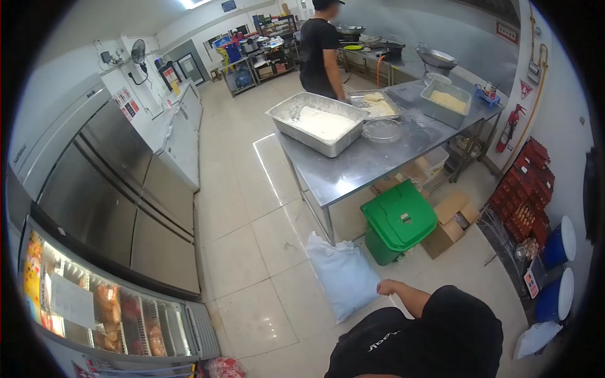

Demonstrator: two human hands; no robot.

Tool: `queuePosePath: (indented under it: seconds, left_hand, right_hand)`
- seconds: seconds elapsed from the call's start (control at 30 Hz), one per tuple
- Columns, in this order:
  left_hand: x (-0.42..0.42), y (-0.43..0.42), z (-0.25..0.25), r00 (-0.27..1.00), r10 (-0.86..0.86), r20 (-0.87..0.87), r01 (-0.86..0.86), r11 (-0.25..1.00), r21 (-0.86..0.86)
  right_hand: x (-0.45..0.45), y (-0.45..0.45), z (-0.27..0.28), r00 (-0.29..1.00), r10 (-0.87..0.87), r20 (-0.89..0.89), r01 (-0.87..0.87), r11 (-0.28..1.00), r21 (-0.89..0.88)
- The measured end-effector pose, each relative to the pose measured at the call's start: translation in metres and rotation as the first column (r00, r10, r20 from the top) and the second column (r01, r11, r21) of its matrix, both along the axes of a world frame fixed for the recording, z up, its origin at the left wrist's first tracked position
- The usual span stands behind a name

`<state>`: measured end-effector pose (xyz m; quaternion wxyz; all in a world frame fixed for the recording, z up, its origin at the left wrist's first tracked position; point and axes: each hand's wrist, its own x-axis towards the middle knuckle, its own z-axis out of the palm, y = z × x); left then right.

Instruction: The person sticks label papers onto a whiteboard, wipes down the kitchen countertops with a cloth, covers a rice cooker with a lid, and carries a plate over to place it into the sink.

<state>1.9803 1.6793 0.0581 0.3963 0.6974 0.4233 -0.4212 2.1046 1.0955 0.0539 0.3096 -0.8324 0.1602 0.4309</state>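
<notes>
My right hand is closed at the near right corner of a plump white sack, its fingers curled against the sack's edge. The sack looks pale blue in the shade and sits low by the table leg. What it holds is hidden. My left hand is out of sight behind my black shirt. Just beyond the sack stands a green lidded bin, partly under the steel table.
On the table are a deep metal pan of white powder, a sieve, a tray and a grey tub. Another person stands behind it. A cardboard box, red egg trays and steel fridges flank the floor.
</notes>
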Motion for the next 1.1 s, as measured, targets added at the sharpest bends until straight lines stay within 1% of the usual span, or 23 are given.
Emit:
queuePosePath:
  seconds: [0.1,0.2,0.23,0.27,0.3,0.33,0.37,0.43,0.5,0.57,0.6,0.63,0.67,0.7,0.73,0.77,0.8,0.83,0.87,0.9,0.97,1.0,1.1]
  left_hand:
    - [0.004,0.003,0.001,0.977,-0.172,0.127,0.182,0.981,-0.067]
    - [0.014,0.0,0.001,0.871,-0.321,0.372,0.38,0.92,-0.096]
    - [0.017,-0.004,-0.002,0.807,-0.351,0.475,0.442,0.893,-0.091]
    - [0.024,-0.009,-0.003,0.764,-0.348,0.544,0.463,0.882,-0.086]
    - [0.047,-0.038,0.034,0.785,-0.335,0.521,0.433,0.898,-0.075]
    - [0.063,-0.053,0.064,0.805,-0.343,0.485,0.433,0.897,-0.085]
    - [0.07,-0.056,0.079,0.823,-0.349,0.448,0.433,0.896,-0.097]
    - [0.07,-0.045,0.069,0.869,-0.228,0.439,0.306,0.945,-0.116]
    - [0.065,-0.036,0.071,0.906,-0.122,0.404,0.191,0.972,-0.136]
    - [0.057,-0.026,0.092,0.939,-0.045,0.34,0.102,0.983,-0.151]
    - [0.042,-0.011,0.07,0.934,-0.09,0.346,0.15,0.977,-0.15]
    - [0.017,0.01,0.036,0.893,-0.226,0.39,0.285,0.953,-0.102]
    - [-0.009,0.034,-0.009,0.74,-0.471,0.479,0.507,0.86,0.062]
    - [-0.023,0.054,-0.037,0.552,-0.664,0.504,0.641,0.725,0.252]
    - [-0.016,0.058,-0.023,0.744,-0.506,0.437,0.531,0.844,0.073]
    - [0.001,0.062,-0.016,0.882,-0.341,0.327,0.378,0.924,-0.056]
    - [0.023,0.065,-0.01,0.935,-0.252,0.248,0.285,0.953,-0.106]
    - [0.047,0.07,-0.003,0.951,-0.213,0.224,0.244,0.962,-0.12]
    - [0.074,0.076,0.0,0.956,-0.19,0.226,0.222,0.967,-0.126]
    - [0.103,0.082,0.002,0.957,-0.171,0.235,0.206,0.969,-0.133]
    - [0.164,0.093,0.005,0.952,-0.143,0.269,0.186,0.972,-0.141]
    - [0.196,0.097,0.007,0.949,-0.134,0.285,0.18,0.973,-0.142]
    - [0.277,0.11,0.013,0.955,-0.117,0.273,0.166,0.972,-0.166]
  right_hand:
    - [0.04,0.03,0.025,0.981,-0.036,0.191,0.034,0.999,0.015]
    - [0.062,0.066,0.041,0.948,-0.073,0.309,0.065,0.997,0.034]
    - [0.064,0.077,0.045,0.954,-0.077,0.29,0.067,0.997,0.043]
    - [0.064,0.088,0.048,0.96,-0.076,0.269,0.065,0.997,0.051]
    - [0.065,0.098,0.051,0.965,-0.073,0.25,0.061,0.997,0.056]
    - [0.065,0.107,0.055,0.978,-0.02,0.207,0.012,0.999,0.039]
    - [0.066,0.115,0.057,0.985,0.038,0.171,-0.044,0.999,0.031]
    - [0.069,0.122,0.058,0.983,0.158,0.097,-0.16,0.987,0.012]
    - [0.08,0.121,0.05,0.984,0.173,0.03,-0.174,0.985,0.004]
    - [0.097,0.116,0.041,0.985,0.172,-0.012,-0.172,0.985,-0.026]
    - [0.11,0.113,0.037,0.987,0.162,-0.02,-0.163,0.985,-0.051]
    - [0.122,0.111,0.035,0.988,0.149,-0.027,-0.151,0.986,-0.074]
    - [0.134,0.111,0.034,0.986,0.166,-0.006,-0.166,0.982,-0.087]
    - [0.147,0.111,0.032,0.983,0.182,0.016,-0.18,0.979,-0.1]
    - [0.163,0.11,0.027,0.98,0.196,0.042,-0.19,0.975,-0.113]
    - [0.182,0.11,0.025,0.976,0.208,0.069,-0.198,0.972,-0.128]
    - [0.206,0.112,0.023,0.971,0.219,0.099,-0.204,0.969,-0.141]
    - [0.235,0.119,0.023,0.964,0.23,0.132,-0.21,0.966,-0.151]
    - [0.252,0.127,0.048,0.964,0.244,0.105,-0.23,0.964,-0.13]
    - [0.275,0.139,0.045,0.972,0.211,0.104,-0.198,0.973,-0.122]
    - [0.313,0.149,0.02,0.986,0.137,0.099,-0.127,0.986,-0.106]
    - [0.332,0.155,0.008,0.979,0.171,0.11,-0.168,0.985,-0.04]
    - [0.38,0.187,0.007,0.972,0.186,0.144,-0.171,0.979,-0.112]
